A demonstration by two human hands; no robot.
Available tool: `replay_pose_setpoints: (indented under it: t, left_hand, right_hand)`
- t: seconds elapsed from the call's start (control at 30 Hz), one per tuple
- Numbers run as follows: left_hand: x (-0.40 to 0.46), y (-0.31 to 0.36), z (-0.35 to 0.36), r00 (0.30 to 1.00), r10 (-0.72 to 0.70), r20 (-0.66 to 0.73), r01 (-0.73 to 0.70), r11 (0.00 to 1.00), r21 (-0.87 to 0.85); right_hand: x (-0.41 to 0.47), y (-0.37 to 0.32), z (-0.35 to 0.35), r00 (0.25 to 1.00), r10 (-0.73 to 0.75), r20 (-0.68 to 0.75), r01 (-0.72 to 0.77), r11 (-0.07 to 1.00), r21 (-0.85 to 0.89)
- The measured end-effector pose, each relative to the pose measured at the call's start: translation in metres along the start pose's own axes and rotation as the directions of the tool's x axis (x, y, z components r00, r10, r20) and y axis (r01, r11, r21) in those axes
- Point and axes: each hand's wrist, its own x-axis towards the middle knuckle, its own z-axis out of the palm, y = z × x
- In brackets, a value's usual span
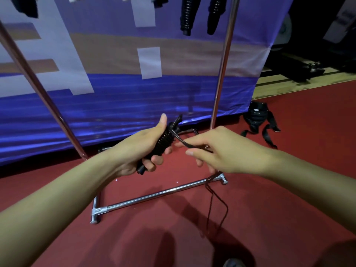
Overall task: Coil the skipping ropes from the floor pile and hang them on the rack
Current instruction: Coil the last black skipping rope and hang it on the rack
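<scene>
1. Rack (159,195) of chrome tubing stands on the red floor (289,189) in front of a blue banner (134,97); its base bar lies below the hands, its two uprights rise to either side, and black ribbed handles (200,14) of ropes already hung show at the top edge.
2. A black strap bundle (258,118) lies on the floor to the right, well apart from the work.
3. The left hand (142,149) has its grip curled tight round the skipping rope handle (163,143), thumb up.
4. The right hand (217,151) pinches the cord (185,142) just beside the handle's top, fingers curled on it.
5. Below the right hand, the rest of the thin cord hangs in a loose loop to the floor.
6. Judging by this, coiling is in hand and not finished: the next move calls for drawing up the slack cord in even loops against the handle, keeping it taut so it does not snag the base bar, then lifting the coil to the top rail.
</scene>
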Motion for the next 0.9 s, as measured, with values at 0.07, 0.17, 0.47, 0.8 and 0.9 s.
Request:
replay_pose_setpoints:
  t: [0.07,0.17,0.47,0.8,0.9]
  left_hand:
    - [0.002,0.002,0.001,1.000,-0.022,-0.012,0.022,0.999,-0.043]
    - [0.003,0.003,0.000,0.998,0.024,-0.054,-0.024,1.000,0.007]
    - [-0.006,0.003,0.006,0.991,0.118,0.071,-0.121,0.991,0.051]
    - [-0.015,0.003,0.005,0.939,0.160,0.305,-0.179,0.983,0.037]
    - [-0.012,-0.001,0.005,0.915,0.092,0.392,-0.129,0.989,0.070]
  right_hand:
    - [0.001,0.003,-0.001,0.997,-0.069,-0.043,0.059,0.976,-0.209]
    - [0.004,0.003,0.000,0.998,-0.036,-0.047,0.019,0.951,-0.309]
    - [0.001,0.018,0.005,0.960,0.177,0.216,-0.256,0.864,0.433]
    - [0.002,0.028,-0.002,0.994,0.034,0.101,-0.062,0.955,0.289]
    - [0.006,0.030,-0.003,0.990,-0.135,-0.028,0.138,0.984,0.110]
